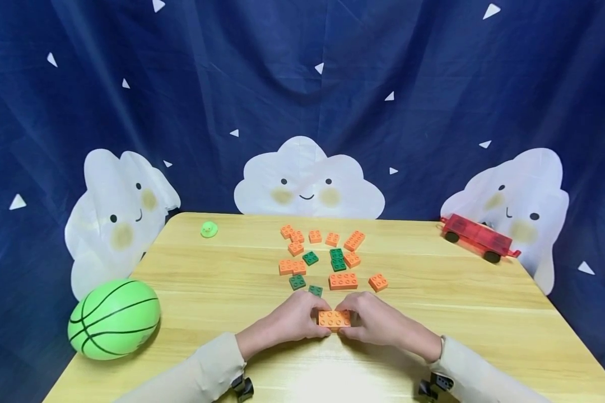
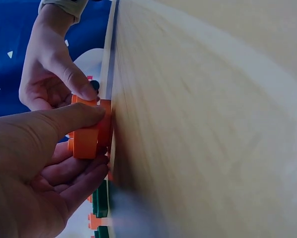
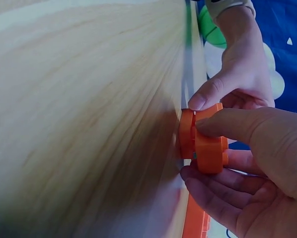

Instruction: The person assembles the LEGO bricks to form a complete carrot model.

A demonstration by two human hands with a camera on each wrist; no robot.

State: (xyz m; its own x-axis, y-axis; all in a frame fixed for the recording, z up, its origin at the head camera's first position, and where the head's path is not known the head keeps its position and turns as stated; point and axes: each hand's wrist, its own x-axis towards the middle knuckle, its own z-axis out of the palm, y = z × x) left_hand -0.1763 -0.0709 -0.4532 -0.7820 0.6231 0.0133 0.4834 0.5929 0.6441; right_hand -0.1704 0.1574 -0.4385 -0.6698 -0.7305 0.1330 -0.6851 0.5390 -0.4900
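Fingers of the left hand and right hand are curled in to a narrow grip, each pinching one end of a long orange plastic brick with eight studs, thumbs on its near face. It sits over a lower orange brick, with a thin gap between them in the wrist views; whether the lower piece is single cannot be told. Both are midway between the left and right edges of the pale wood worktop, toward its near edge. The step in hand looks like joining the upper brick to the lower; the next move probably calls for lining up the edges and pressing evenly, as a skewed push could leave one end loose.

Beyond the hands, toward the far edge, lie eleven loose orange bricks, by count two long eight-studded ones and nine small square ones, plus five dark green square plastic bricks, two of them touching.

Farther out are one bright green ball with black lines at the left edge, one small lime-green toy near the far left corner, and one translucent red toy wagon near the far right corner.
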